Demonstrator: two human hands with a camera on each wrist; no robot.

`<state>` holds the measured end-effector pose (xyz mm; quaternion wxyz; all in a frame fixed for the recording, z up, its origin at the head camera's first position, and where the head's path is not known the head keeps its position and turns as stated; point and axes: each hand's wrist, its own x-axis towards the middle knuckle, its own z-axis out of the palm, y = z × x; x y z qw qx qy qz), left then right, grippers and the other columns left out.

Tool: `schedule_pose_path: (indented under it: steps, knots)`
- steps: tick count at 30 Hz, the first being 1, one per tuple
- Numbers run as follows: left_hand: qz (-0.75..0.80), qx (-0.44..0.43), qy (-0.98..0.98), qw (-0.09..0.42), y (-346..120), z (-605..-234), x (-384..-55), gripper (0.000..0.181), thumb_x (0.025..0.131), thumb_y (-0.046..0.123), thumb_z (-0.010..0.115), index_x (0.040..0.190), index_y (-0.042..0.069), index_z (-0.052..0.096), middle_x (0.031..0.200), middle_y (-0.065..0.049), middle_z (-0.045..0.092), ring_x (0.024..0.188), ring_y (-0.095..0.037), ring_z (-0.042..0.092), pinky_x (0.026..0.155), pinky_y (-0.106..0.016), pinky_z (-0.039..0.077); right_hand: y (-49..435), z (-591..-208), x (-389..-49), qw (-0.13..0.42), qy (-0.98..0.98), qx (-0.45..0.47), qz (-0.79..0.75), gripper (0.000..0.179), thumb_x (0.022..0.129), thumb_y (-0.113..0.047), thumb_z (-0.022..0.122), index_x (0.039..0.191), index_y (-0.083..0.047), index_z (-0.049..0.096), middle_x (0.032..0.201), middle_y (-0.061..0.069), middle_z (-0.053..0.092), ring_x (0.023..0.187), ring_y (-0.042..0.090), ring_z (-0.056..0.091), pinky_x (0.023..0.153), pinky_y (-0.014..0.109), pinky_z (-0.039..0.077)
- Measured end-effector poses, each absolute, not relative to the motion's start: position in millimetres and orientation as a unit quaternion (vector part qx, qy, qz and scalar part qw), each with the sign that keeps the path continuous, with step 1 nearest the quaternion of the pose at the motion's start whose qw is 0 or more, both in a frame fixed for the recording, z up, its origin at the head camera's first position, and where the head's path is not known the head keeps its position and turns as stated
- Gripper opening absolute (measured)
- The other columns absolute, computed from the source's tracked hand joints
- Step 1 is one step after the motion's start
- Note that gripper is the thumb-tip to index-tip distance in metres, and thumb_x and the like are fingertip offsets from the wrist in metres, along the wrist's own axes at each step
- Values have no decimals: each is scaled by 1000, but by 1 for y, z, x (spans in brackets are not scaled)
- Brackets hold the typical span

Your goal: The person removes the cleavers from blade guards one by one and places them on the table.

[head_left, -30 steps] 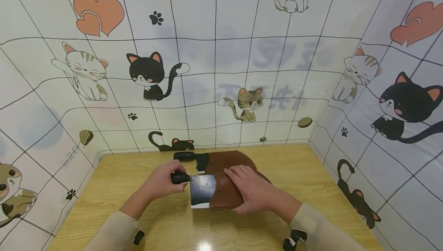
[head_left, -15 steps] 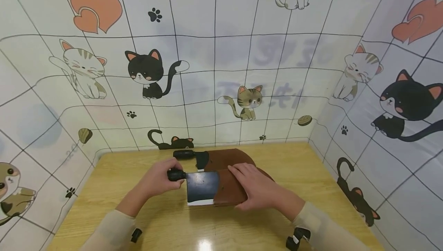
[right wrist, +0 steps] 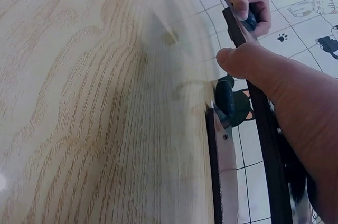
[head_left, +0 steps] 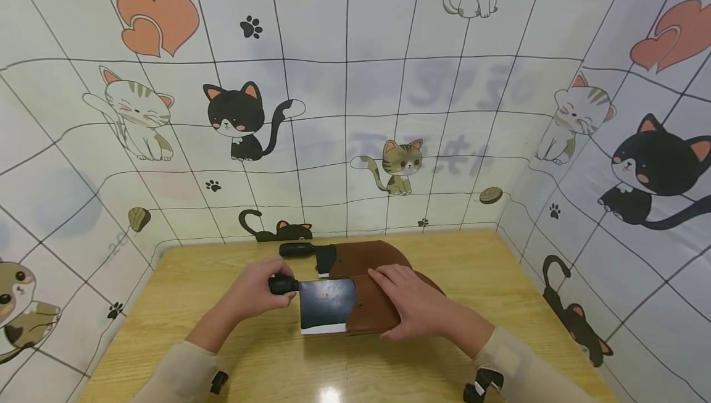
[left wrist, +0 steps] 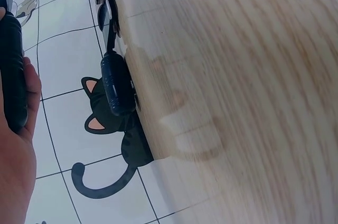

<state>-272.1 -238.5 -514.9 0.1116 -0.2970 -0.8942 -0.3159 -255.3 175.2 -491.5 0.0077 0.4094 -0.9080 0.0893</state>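
My left hand [head_left: 257, 287] grips the black handle [head_left: 283, 284] of a cleaver, whose dark blade [head_left: 326, 304] with a bright edge is partly inside a brown leather sheath [head_left: 373, 305]. With my right hand [head_left: 415, 304] I hold that sheath, fingers along its upper side and thumb [right wrist: 232, 61] at its lower edge. Cleaver and sheath are raised off the table in the right wrist view. Behind them lies a second cleaver, its black handle [head_left: 297, 250] pointing left and most of its blade inside another brown sheath [head_left: 366, 256].
The light wooden table [head_left: 266, 366] runs back to a cat-patterned cloth wall [head_left: 322, 33]. Similar cloth closes off the left and right sides. The second cleaver lies close to the back edge.
More of the blade shows outside the sheath than a second ago. My right hand and the sheath have shifted right, while my left hand and handle have moved slightly left.
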Motion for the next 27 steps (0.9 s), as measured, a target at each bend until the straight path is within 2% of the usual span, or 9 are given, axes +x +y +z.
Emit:
schedule_pose_path:
  steps: [11, 18, 27]
  knots:
    - [-321, -279, -901, 82, -236, -513, -268, 35, 85, 21, 93, 105, 33, 68, 99, 18, 62, 85, -8, 62, 74, -31, 56, 180, -493, -256, 20, -906, 412, 94, 129, 75, -69, 94, 173, -12, 32, 167, 6, 44, 154, 28, 41, 123, 55, 40]
    - [-332, -276, -898, 84, -238, -513, -268, 36, 84, 20, 94, 105, 35, 68, 99, 18, 62, 85, -8, 62, 74, -32, 56, 185, -491, -256, 39, -899, 425, 100, 132, 73, -68, 97, 174, -12, 31, 167, 7, 45, 153, 30, 43, 120, 57, 43]
    - [-333, -280, -896, 88, -240, -513, -268, 36, 85, 19, 94, 104, 35, 68, 99, 18, 63, 85, -8, 62, 74, -32, 56, 187, -489, -258, 13, -903, 419, 94, 134, 77, -70, 93, 178, -16, 24, 171, 4, 40, 157, 27, 37, 123, 56, 39]
